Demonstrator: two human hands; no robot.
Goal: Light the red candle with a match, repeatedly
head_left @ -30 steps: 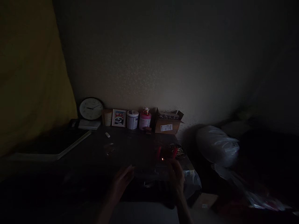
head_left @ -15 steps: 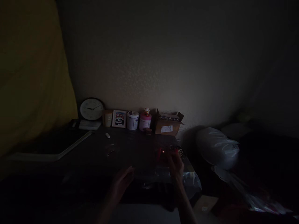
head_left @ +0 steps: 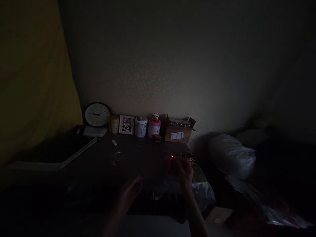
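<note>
In dim light, my right hand (head_left: pixel 185 171) is closed over the right side of the table, pinching a thin match (head_left: pixel 173 157). A small orange glow (head_left: pixel 172 156) shows at its tip, left of the fingers. Beside this hand sits a round dish (head_left: pixel 197 163) with pale sticks in it. A dark red thing (head_left: pixel 169 168) lies under the glow, too dim to name. My left hand (head_left: pixel 130 191), blurred and dark, is held over the table's near edge with fingers pressed together. Something small and pale shows at its fingertips, but I cannot make it out.
Along the wall stand a round clock (head_left: pixel 97 114), a panda picture frame (head_left: pixel 126 124), a white tin (head_left: pixel 141 127), a pink jar (head_left: pixel 154 128) and an open cardboard box (head_left: pixel 177 133). A white eraser-like piece (head_left: pixel 114 143) lies on the table (head_left: pixel 140 154). Plastic bags (head_left: pixel 232 156) are at right.
The glow at the match tip looks slightly brighter and higher. Both hands stay nearly in place, and the whole view has shifted slightly.
</note>
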